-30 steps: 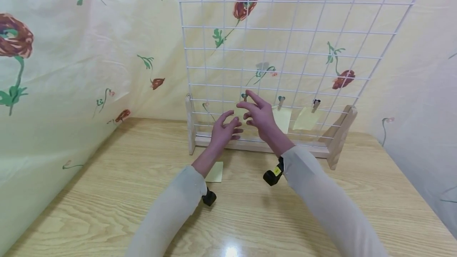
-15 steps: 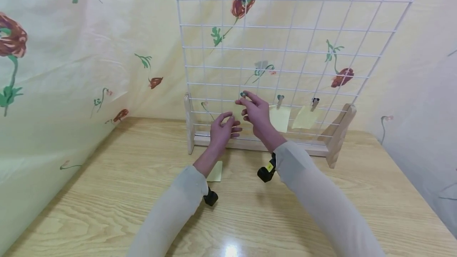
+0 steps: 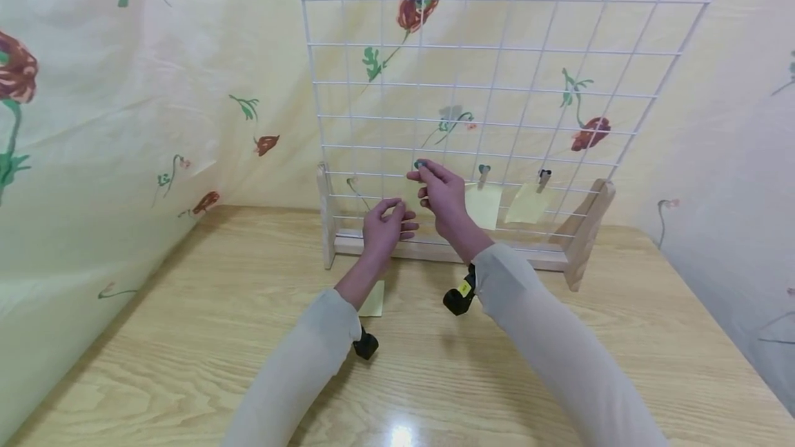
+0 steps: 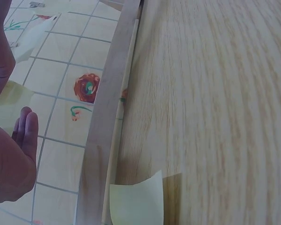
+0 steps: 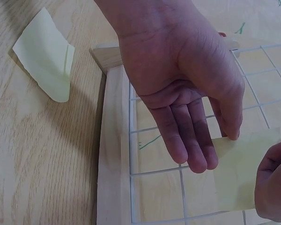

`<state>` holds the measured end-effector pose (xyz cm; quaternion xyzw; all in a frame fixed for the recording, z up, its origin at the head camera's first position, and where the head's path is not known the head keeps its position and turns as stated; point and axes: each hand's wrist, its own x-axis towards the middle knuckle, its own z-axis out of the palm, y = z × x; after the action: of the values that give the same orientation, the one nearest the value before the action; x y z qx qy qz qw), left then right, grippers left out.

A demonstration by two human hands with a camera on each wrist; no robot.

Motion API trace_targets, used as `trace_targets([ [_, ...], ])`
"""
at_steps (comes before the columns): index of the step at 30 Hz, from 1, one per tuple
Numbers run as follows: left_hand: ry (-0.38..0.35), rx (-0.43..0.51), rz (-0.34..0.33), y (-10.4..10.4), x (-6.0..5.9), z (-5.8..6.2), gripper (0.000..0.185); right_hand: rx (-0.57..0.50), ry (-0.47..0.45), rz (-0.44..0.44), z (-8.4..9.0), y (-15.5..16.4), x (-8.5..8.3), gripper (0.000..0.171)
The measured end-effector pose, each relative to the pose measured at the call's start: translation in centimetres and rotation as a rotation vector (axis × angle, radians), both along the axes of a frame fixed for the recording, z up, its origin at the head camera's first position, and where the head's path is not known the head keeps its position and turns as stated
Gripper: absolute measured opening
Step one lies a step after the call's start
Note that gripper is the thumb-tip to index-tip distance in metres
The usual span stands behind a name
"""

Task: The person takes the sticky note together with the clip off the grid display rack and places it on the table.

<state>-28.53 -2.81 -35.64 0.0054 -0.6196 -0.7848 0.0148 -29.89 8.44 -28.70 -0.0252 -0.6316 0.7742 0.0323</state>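
We can read no lettering or numbers here; a small yellow label (image 3: 464,288) on the black wrist camera (image 3: 456,304) at the right cuff (image 3: 493,264) bears marks too small for us to decipher.

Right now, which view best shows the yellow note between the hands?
The right wrist view: most of the yellow paper note shows between left hand and right hand. The left wrist view crops it at the edge; the head view shows only a sliver.
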Motion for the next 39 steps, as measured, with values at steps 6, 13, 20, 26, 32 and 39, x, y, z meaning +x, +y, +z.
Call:
trace_targets([
  [6, -0.011, 0.015, 0.027, 0.2, 0.1, 0.0, 0.036, -0.003, -0.01, -0.001, -0.2, 0.0, -0.1, 0.035],
  [13, -0.004, 0.008, 0.03, 0.2, 0.1, 0.0, 0.036, -0.028, -0.017, -0.005, -0.2, 0.0, 0.0, 0.035],
  [20, -0.001, -0.012, 0.031, 0.2, 0.3, 0.1, 0.036, -0.062, -0.035, -0.014, 0.0, 0.0, 0.1, 0.036],
  [26, -0.002, -0.018, 0.034, 0.4, 0.3, 0.0, 0.034, -0.066, -0.014, -0.016, 0.1, 0.2, 0.3, 0.036],
  [32, -0.004, -0.012, 0.034, 0.2, 0.3, -0.1, 0.035, -0.078, -0.003, -0.005, 0.5, 0.3, 0.7, 0.033],
  [39, 0.013, -0.006, 0.027, 0.2, 0.7, 0.0, 0.034, -0.095, -0.001, 0.01, 1.0, 0.5, 1.3, 0.035],
])
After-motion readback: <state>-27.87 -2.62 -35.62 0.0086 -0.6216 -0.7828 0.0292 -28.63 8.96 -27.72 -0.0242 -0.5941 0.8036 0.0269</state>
